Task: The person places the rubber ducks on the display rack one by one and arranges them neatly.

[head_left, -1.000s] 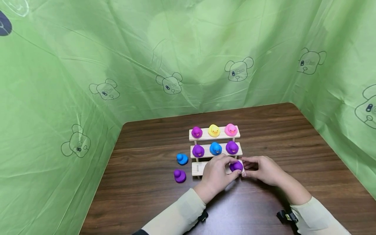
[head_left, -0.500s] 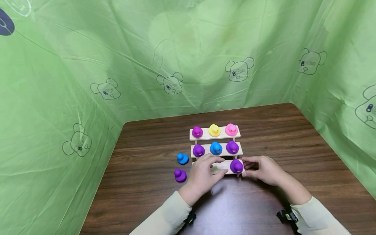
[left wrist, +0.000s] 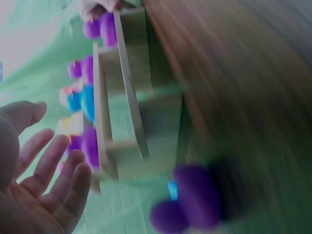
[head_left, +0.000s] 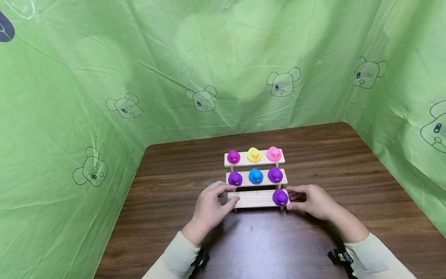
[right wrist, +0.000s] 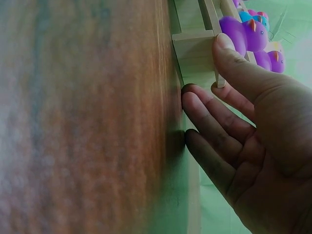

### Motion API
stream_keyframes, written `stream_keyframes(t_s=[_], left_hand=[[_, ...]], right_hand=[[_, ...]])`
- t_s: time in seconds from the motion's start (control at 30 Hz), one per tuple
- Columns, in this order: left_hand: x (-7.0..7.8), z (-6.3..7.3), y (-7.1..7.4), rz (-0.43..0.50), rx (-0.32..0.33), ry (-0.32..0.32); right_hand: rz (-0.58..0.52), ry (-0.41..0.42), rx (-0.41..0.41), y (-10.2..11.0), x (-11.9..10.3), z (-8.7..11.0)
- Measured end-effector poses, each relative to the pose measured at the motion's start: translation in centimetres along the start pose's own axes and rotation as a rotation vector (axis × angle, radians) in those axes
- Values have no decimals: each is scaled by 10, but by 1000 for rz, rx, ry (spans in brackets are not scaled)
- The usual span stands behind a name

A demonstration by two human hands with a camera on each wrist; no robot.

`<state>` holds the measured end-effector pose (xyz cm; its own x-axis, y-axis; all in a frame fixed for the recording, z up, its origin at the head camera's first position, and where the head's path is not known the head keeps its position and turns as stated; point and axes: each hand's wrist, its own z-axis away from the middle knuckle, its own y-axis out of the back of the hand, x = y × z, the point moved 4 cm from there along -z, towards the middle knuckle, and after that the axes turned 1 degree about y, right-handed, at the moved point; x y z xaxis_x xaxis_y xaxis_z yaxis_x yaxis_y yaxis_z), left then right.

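A three-tier wooden display stand point(head_left: 251, 198) bears rubber ducks. On its lowest tier a purple duck point(head_left: 280, 197) sits at the right end. My left hand point(head_left: 209, 207), thumb and fingers spread apart, hovers by the left end of that tier with nothing in its grasp. My right hand point(head_left: 313, 203) holds the right end of the lowest tier, thumb at the front edge and index fingertip at the rear. In the left wrist view a blurred purple duck point(left wrist: 195, 197) rests on the table near my left hand; a blue duck point(head_left: 212, 183) is mostly hidden behind that hand.
The middle tier carries a blue duck point(head_left: 256, 176) between two purple ones. On the top tier stand a purple duck point(head_left: 233, 157), a yellow duck point(head_left: 254, 155) and a pink duck point(head_left: 274, 154). Green cloth point(head_left: 240, 58) walls surround the brown wooden table point(head_left: 167, 182).
My left hand has let go of the purple duck at the right end of the lowest tier and moved left, now covering the loose ducks. My right hand stays in place.
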<state>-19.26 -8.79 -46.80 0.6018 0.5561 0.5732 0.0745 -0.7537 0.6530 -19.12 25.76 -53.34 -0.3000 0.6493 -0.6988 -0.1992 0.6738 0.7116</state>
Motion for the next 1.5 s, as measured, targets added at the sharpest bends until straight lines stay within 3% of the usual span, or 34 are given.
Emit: stream_keyframes(t_s=[0.3,0.47,0.67,0.8,0.9,1.3,1.5], left_hand=[[-43,16,33,23,18,47],[-68,24,40,17,-70,122],[-88,33,37,41,-213,184],[-94,38,31,76,-301,176],[-95,40,29,90,-325,173],[-95,41,30,33,-330,233],[-96,41,30,15,-316,196]], right_hand=[[-2,-2,0,0,0,0],[-7,-5,10,0,-1,0],[-6,-17,0,0,-1,0],[-1,-16,-6,0,-1,1],[-2,-17,-5,0,0,0],[7,-23,-2,0,1,1],[9,-27,-5,0,0,1]])
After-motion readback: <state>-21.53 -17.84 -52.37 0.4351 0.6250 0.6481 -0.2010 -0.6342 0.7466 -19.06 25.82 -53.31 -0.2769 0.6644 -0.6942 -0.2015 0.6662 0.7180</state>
